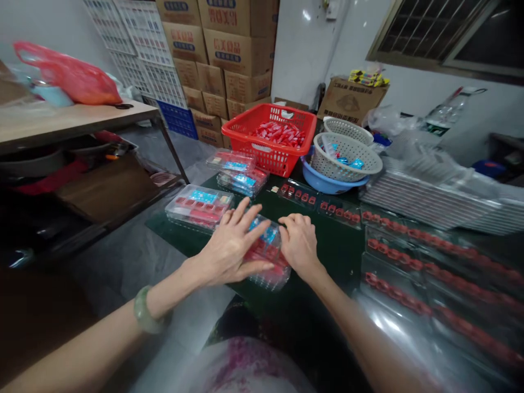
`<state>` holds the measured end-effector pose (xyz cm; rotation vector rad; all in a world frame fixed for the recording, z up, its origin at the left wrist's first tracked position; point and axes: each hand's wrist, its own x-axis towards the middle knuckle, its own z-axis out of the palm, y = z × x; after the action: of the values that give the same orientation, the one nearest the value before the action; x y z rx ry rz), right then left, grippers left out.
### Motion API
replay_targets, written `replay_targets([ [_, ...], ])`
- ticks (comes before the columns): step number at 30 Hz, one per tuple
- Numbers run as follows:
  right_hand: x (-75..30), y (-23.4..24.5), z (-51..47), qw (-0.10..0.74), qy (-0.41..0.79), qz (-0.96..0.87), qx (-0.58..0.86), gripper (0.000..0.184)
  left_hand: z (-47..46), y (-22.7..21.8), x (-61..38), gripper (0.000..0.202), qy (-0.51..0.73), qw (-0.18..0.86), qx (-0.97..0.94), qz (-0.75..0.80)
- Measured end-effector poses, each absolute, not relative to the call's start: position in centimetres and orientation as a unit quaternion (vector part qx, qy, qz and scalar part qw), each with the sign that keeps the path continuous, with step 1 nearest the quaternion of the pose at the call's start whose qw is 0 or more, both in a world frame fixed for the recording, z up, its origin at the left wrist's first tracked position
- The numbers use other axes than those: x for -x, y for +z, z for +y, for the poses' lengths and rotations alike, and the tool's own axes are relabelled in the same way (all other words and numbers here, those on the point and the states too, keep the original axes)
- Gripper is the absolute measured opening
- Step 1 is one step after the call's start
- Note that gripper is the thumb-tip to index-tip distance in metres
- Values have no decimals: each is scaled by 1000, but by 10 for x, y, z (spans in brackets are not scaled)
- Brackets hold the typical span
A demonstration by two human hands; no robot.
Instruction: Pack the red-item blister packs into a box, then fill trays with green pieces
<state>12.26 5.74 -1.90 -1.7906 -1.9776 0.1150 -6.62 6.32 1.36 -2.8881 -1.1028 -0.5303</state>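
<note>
A clear plastic box (266, 248) with red and blue packets inside lies on the dark green table in front of me. My left hand (235, 245) rests across its lid with fingers spread. At the box's right side, my right hand (300, 243) has its fingers curled against the edge; the fingertips are partly hidden. Just left of it sits a filled clear box (198, 204) with a blue packet, a row of red pieces and a small pale square. Behind are more filled boxes (241, 180) in a stack.
A red basket (268, 150) of red packets stands at the back, beside a grey colander (346, 158) over a blue basin (327, 183). Open trays (409, 256) with red pieces cover the right side, below stacked clear trays (434, 191). Another table (139, 112) stands left.
</note>
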Motion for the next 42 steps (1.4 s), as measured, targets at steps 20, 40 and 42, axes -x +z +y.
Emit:
replay_targets([
  [20,-273,-69,96,-3,-155,-696,701,24,75,14,79,54,-98,-98,929,-344],
  [40,-262,-55,48,105,-406,-730,539,21,124,34,195,29,-427,-15,653,-625],
  [42,-257,-39,47,113,-423,-733,521,19,124,31,195,31,-449,-41,651,-610],
])
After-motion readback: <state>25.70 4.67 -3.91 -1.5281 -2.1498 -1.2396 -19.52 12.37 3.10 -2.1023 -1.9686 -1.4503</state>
